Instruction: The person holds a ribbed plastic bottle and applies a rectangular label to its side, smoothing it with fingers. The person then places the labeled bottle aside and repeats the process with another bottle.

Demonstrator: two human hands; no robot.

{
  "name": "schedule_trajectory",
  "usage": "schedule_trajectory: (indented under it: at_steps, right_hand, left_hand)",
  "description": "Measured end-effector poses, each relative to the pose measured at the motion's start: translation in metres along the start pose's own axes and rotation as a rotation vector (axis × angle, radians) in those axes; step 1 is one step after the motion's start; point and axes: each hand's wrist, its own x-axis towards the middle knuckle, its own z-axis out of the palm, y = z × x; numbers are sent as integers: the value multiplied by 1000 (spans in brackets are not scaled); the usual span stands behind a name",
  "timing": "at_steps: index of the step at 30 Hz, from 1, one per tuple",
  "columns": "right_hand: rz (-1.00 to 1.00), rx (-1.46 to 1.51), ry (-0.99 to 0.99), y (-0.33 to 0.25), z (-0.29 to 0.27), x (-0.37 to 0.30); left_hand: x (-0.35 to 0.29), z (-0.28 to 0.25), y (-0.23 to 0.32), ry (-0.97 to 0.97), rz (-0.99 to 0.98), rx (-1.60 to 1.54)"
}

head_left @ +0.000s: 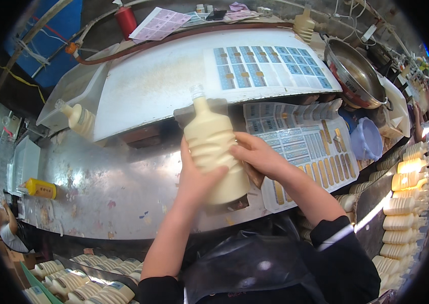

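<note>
Both the left hand (198,178) and the right hand (259,154) should, I judge, press the cream plastic bottle (208,127) lightly and evenly, so its wavy wall does not dent. It is over the metal table (108,207), toward the near edge. Fingers grasp its sides, parted to its width; some fingertips are hidden.

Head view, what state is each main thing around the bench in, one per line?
Cream bottle: held, no cap visible
Left hand: gripping its left side
Right hand: gripping its right side
Label sheet on white board: flat, some bare patches
Metal pan: uncovered
Purple basin: uncovered
Yellow bottle: upright or lying, unclear
</note>
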Motion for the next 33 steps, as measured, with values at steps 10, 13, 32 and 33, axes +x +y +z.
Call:
schedule_trajectory:
  at_steps: [10,13,32,33]
  right_hand:
    - [-287,-537,1182,-40,-320,-31]
    - [-262,-1235,1354,-47,-395,-25]
    - [-26,-660,1118,-46,-510,-17]
    - [-179,-515,1122,-61,-488,-17]
  left_hand:
    - [-1,1,2,42,-21,197]
    - [-6,2,1,69,-2,47]
    - [-19,-4,-33,161,93,5]
    - [-20,-6,-35,167,99,23]
